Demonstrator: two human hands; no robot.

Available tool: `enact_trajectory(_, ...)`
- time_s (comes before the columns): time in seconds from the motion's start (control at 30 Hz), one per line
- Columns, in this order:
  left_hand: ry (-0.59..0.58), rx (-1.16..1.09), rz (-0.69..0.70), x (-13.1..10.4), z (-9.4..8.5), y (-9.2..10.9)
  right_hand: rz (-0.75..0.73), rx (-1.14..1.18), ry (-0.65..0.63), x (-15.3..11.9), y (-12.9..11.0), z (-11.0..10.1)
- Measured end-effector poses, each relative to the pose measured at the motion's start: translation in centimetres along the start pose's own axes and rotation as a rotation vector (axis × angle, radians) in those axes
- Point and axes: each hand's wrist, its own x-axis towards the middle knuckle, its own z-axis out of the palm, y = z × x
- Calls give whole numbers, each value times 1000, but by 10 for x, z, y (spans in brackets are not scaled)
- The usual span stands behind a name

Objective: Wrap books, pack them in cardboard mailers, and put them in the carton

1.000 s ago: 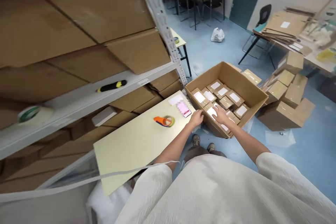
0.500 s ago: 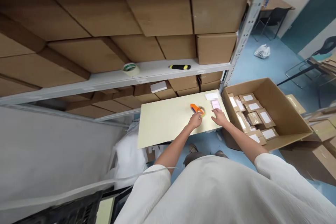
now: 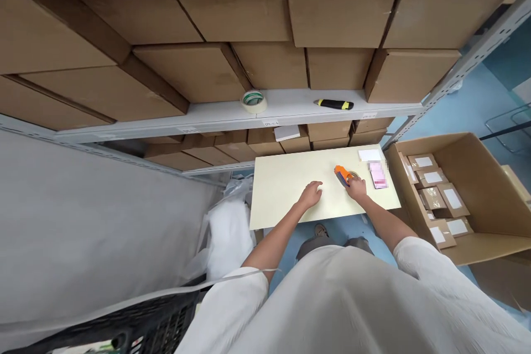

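Observation:
My right hand [image 3: 357, 188] is closed round an orange tape dispenser [image 3: 342, 174] with a roll of tape on it, at the pale board [image 3: 282, 188]. To its left, my left hand [image 3: 310, 195] hovers over or rests on the board with its fingers apart and nothing in them. A pink card or packet [image 3: 378, 175], partly blurred, lies to the right of my right hand. Behind it is a stack of white labels or paper [image 3: 369, 155].
A roll of masking tape [image 3: 254, 102] and a black-and-yellow box cutter [image 3: 334, 104] lie on the shelf edge, before stacked cartons [image 3: 188, 72]. At the right stands a large open carton [image 3: 498, 193] holding several small labelled boxes [image 3: 453, 199]. White wrapping material [image 3: 230, 232] hangs at the left.
My left hand has let go of the tape dispenser and moved left. My right hand has left the pink item and taken hold of the dispenser. The view has swung left.

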Motion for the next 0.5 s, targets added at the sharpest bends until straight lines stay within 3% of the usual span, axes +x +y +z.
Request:
enact_trajectory(0.13,22,-29,-2,-1,-11,-20,-44,-39,35,-3,-10,-9)
enact_trajectory(0.27,65,-56,-23,0,-25,-36,-223,-35,201,-17,-23,-43)
enact_trajectory(0.37,97,-67,-49,2,-36,-46,-364,-10,419,-23,-39,-91)
enact_trajectory(0.5,127,-70,-57,5,-49,-49,-506,19,695,-10,-75,-173)
